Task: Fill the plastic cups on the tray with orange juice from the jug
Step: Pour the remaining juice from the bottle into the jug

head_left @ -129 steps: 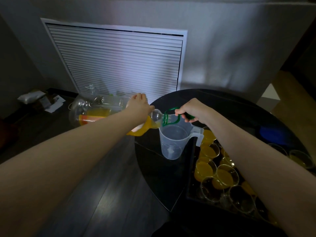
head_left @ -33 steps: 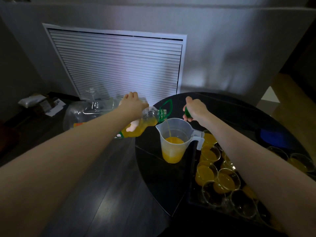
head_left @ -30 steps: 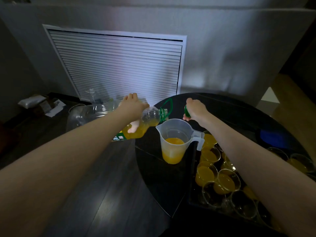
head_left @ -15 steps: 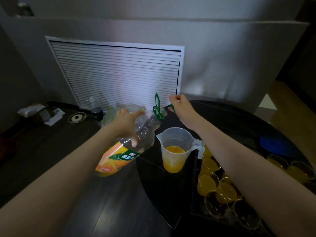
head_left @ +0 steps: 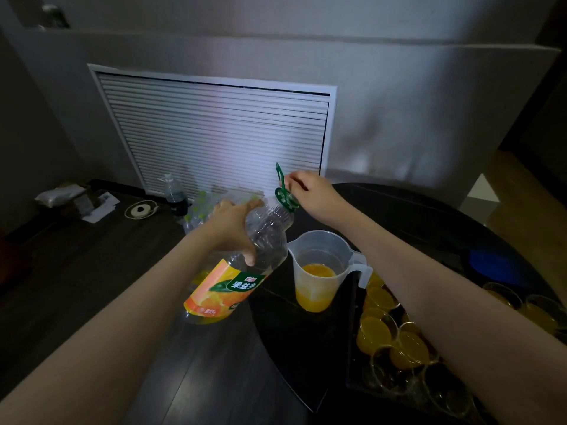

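Observation:
My left hand [head_left: 231, 230] grips a big, nearly empty orange juice bottle [head_left: 228, 289], held tilted with its neck up beside the table. My right hand [head_left: 310, 191] is pinched at the bottle's mouth on the green cap [head_left: 287, 201]; the green carry loop sticks up beside it. The clear plastic jug [head_left: 319, 271] stands on the black round table [head_left: 300, 348], about a third full of juice. To its right a dark tray [head_left: 352, 357] holds several plastic cups: some filled with juice [head_left: 374, 329], some empty [head_left: 441, 384]. My right forearm hides part of the tray.
More cups [head_left: 537, 308] and a blue object [head_left: 487, 265] sit at the table's right side. On the dark floor to the left lie a water bottle [head_left: 173, 194], a tape roll [head_left: 139, 209], a pack of bottles [head_left: 199, 210] and papers [head_left: 61, 194]. A white louvred panel [head_left: 214, 139] covers the wall.
The bottle has swung from pouring into the jug to neck-up. The jug went from empty to about a third full. My right hand moved with the cap to the bottle's mouth.

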